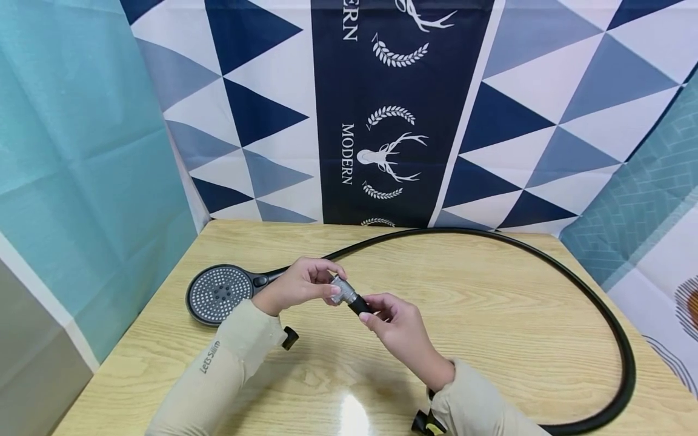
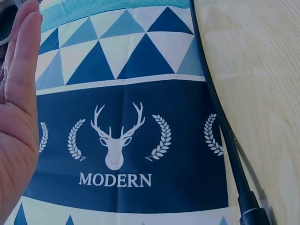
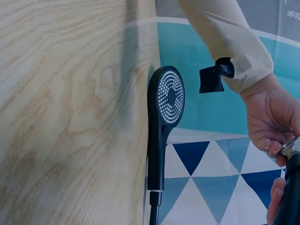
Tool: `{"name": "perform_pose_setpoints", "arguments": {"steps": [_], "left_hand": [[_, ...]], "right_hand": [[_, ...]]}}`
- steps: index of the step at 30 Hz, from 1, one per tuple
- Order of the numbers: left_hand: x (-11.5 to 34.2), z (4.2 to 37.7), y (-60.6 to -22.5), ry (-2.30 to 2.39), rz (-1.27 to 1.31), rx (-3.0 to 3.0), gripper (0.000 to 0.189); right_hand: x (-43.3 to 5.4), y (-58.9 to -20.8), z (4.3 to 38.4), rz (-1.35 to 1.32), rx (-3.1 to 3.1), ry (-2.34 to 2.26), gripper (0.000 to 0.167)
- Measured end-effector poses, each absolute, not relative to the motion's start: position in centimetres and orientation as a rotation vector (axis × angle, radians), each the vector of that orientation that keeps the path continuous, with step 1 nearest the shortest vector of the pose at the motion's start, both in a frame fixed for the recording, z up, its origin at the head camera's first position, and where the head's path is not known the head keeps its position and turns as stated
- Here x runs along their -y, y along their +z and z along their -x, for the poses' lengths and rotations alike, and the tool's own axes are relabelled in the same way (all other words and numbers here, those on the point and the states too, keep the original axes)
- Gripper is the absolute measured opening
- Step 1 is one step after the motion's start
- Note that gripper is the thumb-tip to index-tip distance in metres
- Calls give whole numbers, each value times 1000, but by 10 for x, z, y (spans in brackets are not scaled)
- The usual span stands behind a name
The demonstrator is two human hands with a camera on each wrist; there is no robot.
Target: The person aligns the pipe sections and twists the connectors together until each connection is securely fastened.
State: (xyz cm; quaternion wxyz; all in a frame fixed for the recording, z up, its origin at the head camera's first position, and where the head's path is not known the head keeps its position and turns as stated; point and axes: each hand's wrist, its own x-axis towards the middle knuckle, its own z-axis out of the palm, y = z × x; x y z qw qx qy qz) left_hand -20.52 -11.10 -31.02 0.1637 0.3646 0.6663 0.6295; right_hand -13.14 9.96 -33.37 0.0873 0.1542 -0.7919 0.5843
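Observation:
My left hand (image 1: 297, 283) pinches a small silver metal fitting (image 1: 343, 290) between thumb and fingers above the table. From the other side my right hand (image 1: 402, 332) grips the black hose end (image 1: 358, 304), which meets the fitting; I cannot tell whether the two are screwed together. Behind the left wrist a black shower head (image 1: 220, 295) lies on the table with its spray face up. The black hose (image 1: 600, 297) runs from its handle in a wide loop. In the right wrist view the fitting (image 3: 291, 147) shows only at the edge.
The wooden table (image 1: 480, 290) stands against a patterned cloth backdrop (image 1: 262, 121). Teal cloth (image 1: 82, 151) hangs at the left. The hose loop curves along the table's back and right side. A black wrist camera (image 1: 291, 338) sits under the left sleeve.

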Motion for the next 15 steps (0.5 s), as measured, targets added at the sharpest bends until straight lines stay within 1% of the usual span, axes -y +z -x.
{"name": "perform_pose_setpoints", "arguments": {"steps": [6, 11, 15], "left_hand": [[110, 209, -313, 1812, -1047, -1901, 32], [108, 210, -312, 1817, -1015, -1941, 31], [107, 209, -311, 1823, -973, -1962, 29]], "right_hand": [[-94, -339, 133, -461, 2302, 1517, 29], [-87, -344, 140, -540, 2291, 1181, 40], [-84, -347, 145, -565, 2222, 1064, 40]]}}
